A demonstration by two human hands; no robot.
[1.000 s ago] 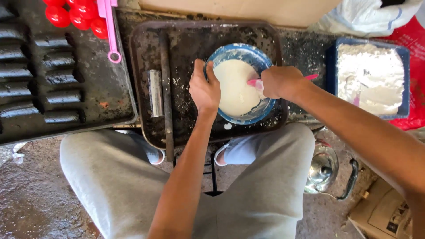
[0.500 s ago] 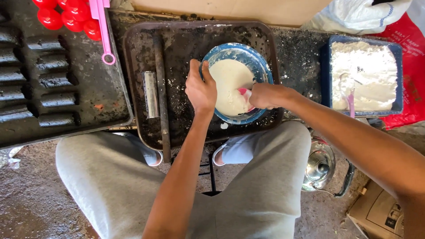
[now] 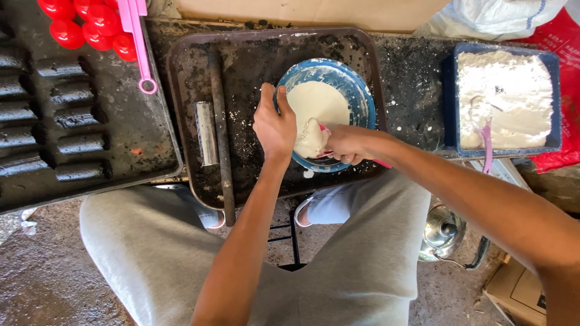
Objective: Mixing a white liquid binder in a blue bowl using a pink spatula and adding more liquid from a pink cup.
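Dark, soot-stained tabletop (image 3: 411, 78): carries everything below; seen from above, the person's grey-trousered knees at its near edge.

Black rectangular metal tray (image 3: 254, 60), centre: grimy, flecked white; holds the bowl, a long dark metal rod (image 3: 220, 127) lying lengthwise and a short shiny metal cylinder (image 3: 206, 133) just beside the rod on its left.

Dark moulded tray with rows of oblong black blocks (image 3: 78, 115), far left: well apart from the bowl.

Blue rectangular tub of white powder (image 3: 507, 96), far right: a pale pink utensil handle (image 3: 486, 145) leans over its near rim.

Blue round bowl of pale cream batter (image 3: 338, 78): stands on the right half of the black tray, smeared with batter on the inside.

Left hand (image 3: 275, 124): grip closed on the bowl's left rim, fingers hooked over the edge.

Right hand (image 3: 347, 142): at the bowl's near rim, grip closed around a red-pink utensil (image 3: 382, 163); a lump of batter (image 3: 311, 139) sits just left of the knuckles. The utensil's working end is hidden.

Cluster of red plastic balls (image 3: 90, 24), top left, with a pink ring-ended plastic handle (image 3: 140, 48) lying beside it.

Shiny metal kettle (image 3: 444, 232): on the floor below the tabletop, right of the knees.
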